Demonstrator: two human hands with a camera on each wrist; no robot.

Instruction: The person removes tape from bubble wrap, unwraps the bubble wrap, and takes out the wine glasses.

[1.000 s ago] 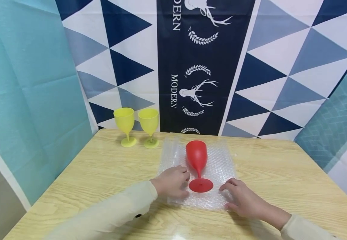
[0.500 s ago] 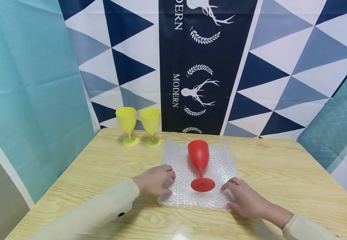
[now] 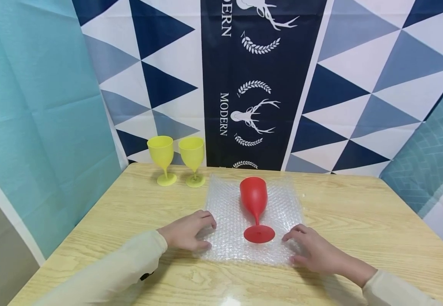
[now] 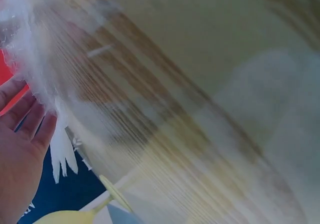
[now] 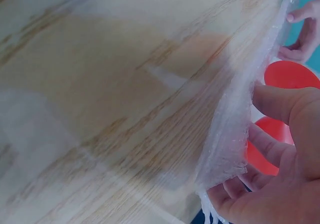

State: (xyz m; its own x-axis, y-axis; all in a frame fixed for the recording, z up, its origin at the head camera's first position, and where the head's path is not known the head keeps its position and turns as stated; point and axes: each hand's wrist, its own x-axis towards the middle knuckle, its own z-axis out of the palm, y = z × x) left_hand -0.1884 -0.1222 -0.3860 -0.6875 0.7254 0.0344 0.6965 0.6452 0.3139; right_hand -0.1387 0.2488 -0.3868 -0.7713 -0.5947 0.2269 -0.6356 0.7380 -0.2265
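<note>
From the head view, the left hand [image 3: 188,229] has slid outward since a second ago, from beside the goblet's foot to the left edge of the bubble wrap sheet [image 3: 279,204], where its curled fingers pinch the film. The right hand [image 3: 313,250] remains at the sheet's near right corner, fingers bent onto it. The red goblet [image 3: 255,204] lies on its side mid-sheet, foot toward the desk's near edge. Two yellow goblets [image 3: 177,159] stand at the far left corner of the desk [image 3: 359,212].

The left wrist view is motion-blurred; fingers [image 4: 30,119] meet the wrap's edge, the grip unclear.

In the right wrist view, thumb and fingers [image 5: 280,103] hold the lifted wrap edge; the goblet is mostly hidden.
</note>
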